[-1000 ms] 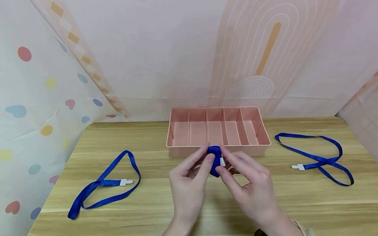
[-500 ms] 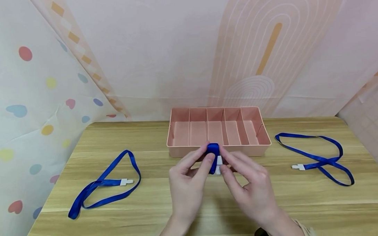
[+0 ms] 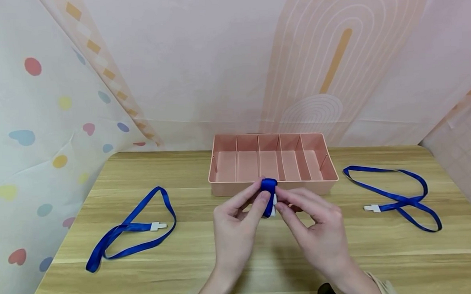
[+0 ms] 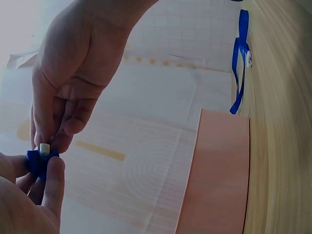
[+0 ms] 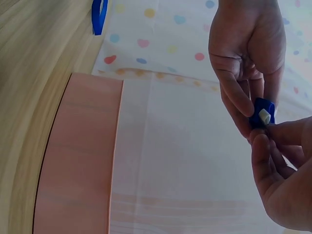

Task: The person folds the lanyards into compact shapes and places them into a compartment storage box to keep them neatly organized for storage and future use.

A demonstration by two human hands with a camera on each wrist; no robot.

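A blue lanyard point(image 3: 269, 185), folded into a small bundle, is held up in front of the box in the head view. My left hand point(image 3: 237, 227) grips it between thumb and fingers from the left side. From the right, my right hand point(image 3: 320, 232) pinches at the bundle's edge, by its white clip point(image 3: 273, 210). In the right wrist view the white clip point(image 5: 264, 115) sticks out of the blue folds between both hands. Fingertips hide part of the bundle.
Behind the hands stands a pink box point(image 3: 225, 189) with several compartments. One loose blue lanyard point(image 3: 137, 228) lies on the wooden table point(image 3: 178, 279) at left, another lanyard point(image 3: 389, 207) at right. A dark object point(image 3: 326, 291) shows beside the right wrist. Patterned cloth point(image 3: 202, 79) hangs behind.
The bundle has turned slightly in the fingers, showing more of the white clip than a second ago. Both hands have shifted a little to the right. The loose lanyards and box stay put.
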